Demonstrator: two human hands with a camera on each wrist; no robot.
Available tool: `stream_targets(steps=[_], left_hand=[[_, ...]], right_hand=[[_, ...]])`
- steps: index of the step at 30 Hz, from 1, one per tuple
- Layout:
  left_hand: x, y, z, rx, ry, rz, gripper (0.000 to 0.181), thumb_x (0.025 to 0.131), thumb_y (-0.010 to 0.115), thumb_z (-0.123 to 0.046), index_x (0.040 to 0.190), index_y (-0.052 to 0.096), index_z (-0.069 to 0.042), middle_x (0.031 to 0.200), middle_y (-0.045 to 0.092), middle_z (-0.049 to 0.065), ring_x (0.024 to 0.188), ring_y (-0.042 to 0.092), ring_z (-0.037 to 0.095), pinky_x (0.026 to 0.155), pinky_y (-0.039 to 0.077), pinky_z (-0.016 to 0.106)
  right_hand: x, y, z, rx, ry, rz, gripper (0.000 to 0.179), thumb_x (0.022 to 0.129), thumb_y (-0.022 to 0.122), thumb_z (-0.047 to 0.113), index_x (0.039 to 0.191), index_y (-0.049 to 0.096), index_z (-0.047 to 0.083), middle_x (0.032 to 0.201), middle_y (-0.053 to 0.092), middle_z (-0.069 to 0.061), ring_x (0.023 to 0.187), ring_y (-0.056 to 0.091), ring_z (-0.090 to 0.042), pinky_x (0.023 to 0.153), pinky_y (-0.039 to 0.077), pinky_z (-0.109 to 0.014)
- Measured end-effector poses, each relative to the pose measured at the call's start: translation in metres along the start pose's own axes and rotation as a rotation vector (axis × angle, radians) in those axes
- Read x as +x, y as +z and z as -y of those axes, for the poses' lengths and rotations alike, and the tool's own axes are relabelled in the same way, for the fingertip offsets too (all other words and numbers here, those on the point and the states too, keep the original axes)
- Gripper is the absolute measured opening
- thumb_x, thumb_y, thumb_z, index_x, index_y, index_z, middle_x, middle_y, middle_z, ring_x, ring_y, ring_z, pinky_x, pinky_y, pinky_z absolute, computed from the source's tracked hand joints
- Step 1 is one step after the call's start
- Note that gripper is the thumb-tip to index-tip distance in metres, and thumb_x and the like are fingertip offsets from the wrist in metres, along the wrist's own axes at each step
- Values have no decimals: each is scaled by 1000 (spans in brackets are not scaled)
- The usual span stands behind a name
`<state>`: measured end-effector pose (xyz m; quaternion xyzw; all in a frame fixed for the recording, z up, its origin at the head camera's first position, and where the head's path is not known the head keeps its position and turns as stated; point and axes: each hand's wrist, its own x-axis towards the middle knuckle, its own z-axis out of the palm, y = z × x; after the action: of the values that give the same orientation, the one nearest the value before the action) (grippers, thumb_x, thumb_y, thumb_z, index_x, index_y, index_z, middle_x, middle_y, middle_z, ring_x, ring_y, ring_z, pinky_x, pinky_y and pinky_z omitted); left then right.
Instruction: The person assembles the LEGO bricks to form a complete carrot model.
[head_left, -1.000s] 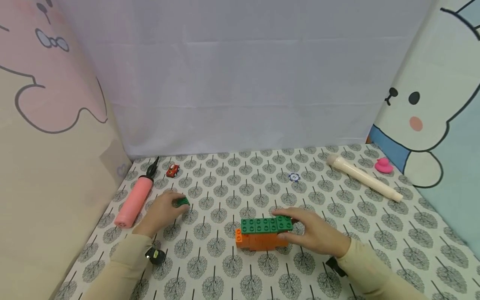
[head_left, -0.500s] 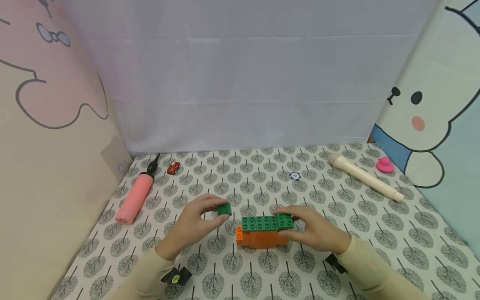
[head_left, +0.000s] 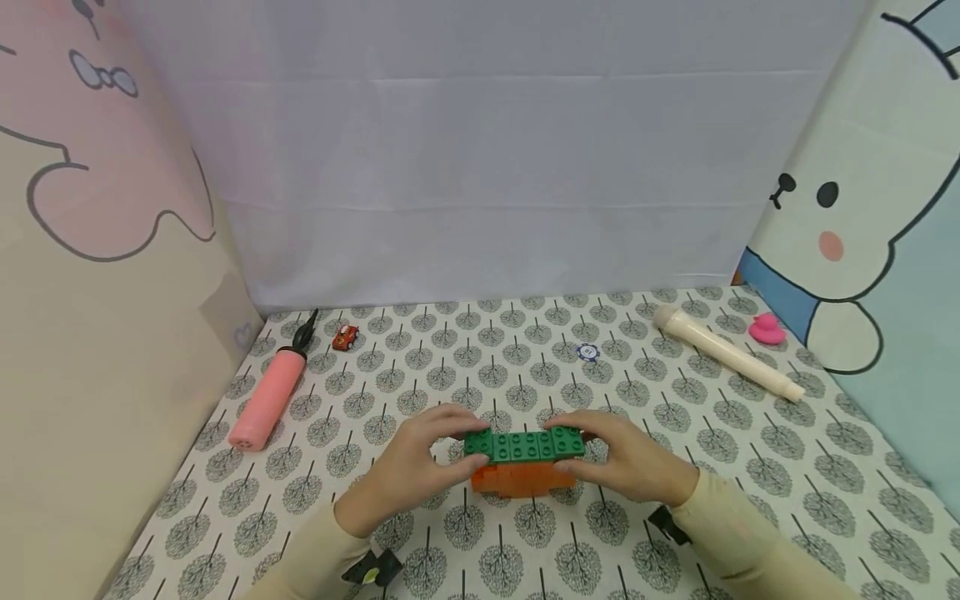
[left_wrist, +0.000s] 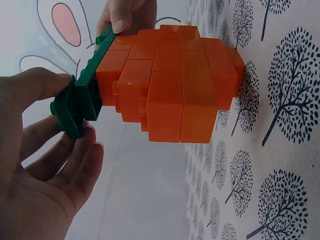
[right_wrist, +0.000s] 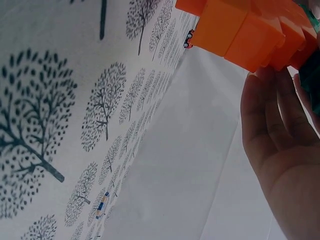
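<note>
A stack of orange toy building bricks [left_wrist: 172,85] stands on the patterned cloth, wider at mid-height than at top and bottom. A row of green bricks [head_left: 525,447] lies along its top. My left hand [head_left: 420,454] pinches a small green brick [left_wrist: 67,110] between thumb and fingers, at the left end of that row. In the left wrist view this brick sits slightly tilted against the end green brick. My right hand [head_left: 626,458] grips the right end of the green row, thumb in front and fingers behind. The right wrist view shows its fingers against the orange bricks [right_wrist: 240,32].
A pink pump [head_left: 268,398] with a black nozzle lies at the left, near a small red toy car [head_left: 346,337]. Farther back is a blue-and-white chip [head_left: 588,352]. At the right lie a cream-coloured stick [head_left: 727,353] and a pink rubber duck [head_left: 767,329].
My left hand has carried the small green brick rightward from near the pump to the left end of the green row. My right hand has stayed on the row's right end.
</note>
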<state>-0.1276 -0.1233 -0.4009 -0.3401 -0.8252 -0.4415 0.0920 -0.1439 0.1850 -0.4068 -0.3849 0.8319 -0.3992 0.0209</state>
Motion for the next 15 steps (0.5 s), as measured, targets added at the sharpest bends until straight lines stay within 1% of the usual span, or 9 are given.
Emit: stream_targets(steps=[3, 6, 8, 11, 15], left_hand=[[1, 1, 0, -28, 28, 2, 35, 84, 79, -13, 118, 71, -9, 113, 68, -2, 99, 64, 13, 90, 57, 30], [2, 2, 1, -67, 24, 15, 34, 85, 78, -12, 118, 70, -8, 113, 69, 1, 98, 66, 13, 90, 57, 29], [2, 3, 2, -95, -2, 29, 34, 86, 77, -13, 119, 69, -8, 113, 70, 2, 96, 67, 13, 89, 57, 28], [1, 4, 2, -143, -61, 50, 34, 87, 76, -15, 120, 68, -9, 112, 71, 3, 94, 68, 12, 89, 57, 28], [-1, 5, 2, -181, -135, 60, 35, 87, 76, -17, 120, 68, -10, 107, 70, 1, 93, 68, 11, 87, 58, 27]], right_hand=[[1, 0, -1, 14, -13, 0, 46, 93, 71, 29, 136, 58, 18, 120, 66, 1, 100, 62, -10, 86, 57, -34], [1, 0, -1, 18, -18, 0, 45, 93, 70, 29, 136, 59, 18, 118, 67, 2, 99, 63, -9, 86, 57, -33], [1, 0, -1, 17, -19, 1, 45, 94, 70, 29, 136, 59, 18, 118, 67, 2, 99, 63, -9, 86, 57, -33], [1, 0, -1, 21, -22, 4, 45, 94, 70, 29, 136, 58, 18, 120, 66, 1, 99, 62, -9, 86, 57, -33], [0, 0, -2, 29, -28, 4, 45, 94, 70, 27, 136, 58, 17, 121, 66, 0, 98, 62, -9, 85, 57, -33]])
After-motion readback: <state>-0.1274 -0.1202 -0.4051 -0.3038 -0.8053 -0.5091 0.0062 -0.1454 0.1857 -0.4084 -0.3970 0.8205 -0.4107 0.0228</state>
